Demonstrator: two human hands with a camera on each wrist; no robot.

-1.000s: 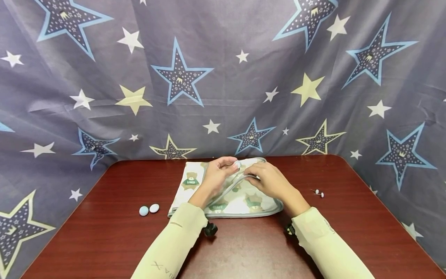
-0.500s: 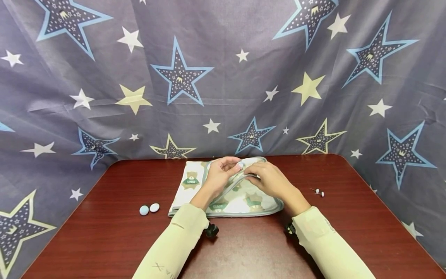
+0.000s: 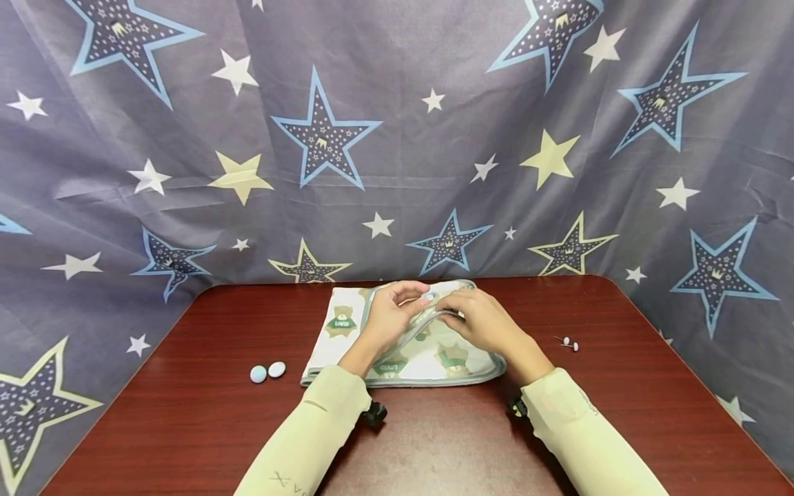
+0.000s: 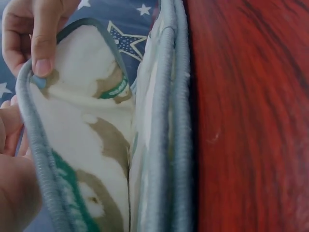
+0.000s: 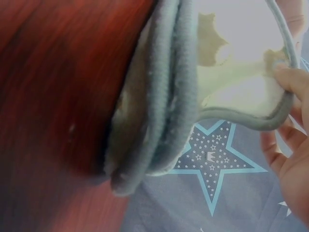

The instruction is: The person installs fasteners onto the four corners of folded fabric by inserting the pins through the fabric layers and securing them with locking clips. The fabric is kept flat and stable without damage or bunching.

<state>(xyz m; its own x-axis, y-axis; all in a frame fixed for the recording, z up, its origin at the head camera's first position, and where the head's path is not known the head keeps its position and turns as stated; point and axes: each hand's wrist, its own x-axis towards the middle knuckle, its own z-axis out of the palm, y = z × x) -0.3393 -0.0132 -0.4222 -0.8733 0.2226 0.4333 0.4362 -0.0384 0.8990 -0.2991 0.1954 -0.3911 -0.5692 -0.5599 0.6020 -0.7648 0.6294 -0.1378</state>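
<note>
A folded baby blanket (image 3: 434, 365), white with printed bears and grey-blue bound edges, lies on the table under both hands. My right hand (image 3: 480, 318) pinches a raised corner of it. In the right wrist view the right thumb (image 5: 295, 79) presses its inner face beside a small light blue piece (image 5: 278, 63). The same light blue piece (image 4: 38, 81) shows in the left wrist view just under the right thumb. My left hand (image 3: 392, 313) has thumb and forefinger at a small round white cap (image 3: 430, 296) on the outer side of that corner.
A light blue round cap (image 3: 258, 374) and a white round cap (image 3: 277, 369) lie at the left of the reddish-brown table (image 3: 211, 413). Two white-headed pins (image 3: 566, 341) lie at the right. A star-patterned curtain (image 3: 397, 179) hangs behind the table.
My left fingertips and the white cap have shifted slightly right, closer to the pinched blanket corner. The right hand has stayed nearly still.
</note>
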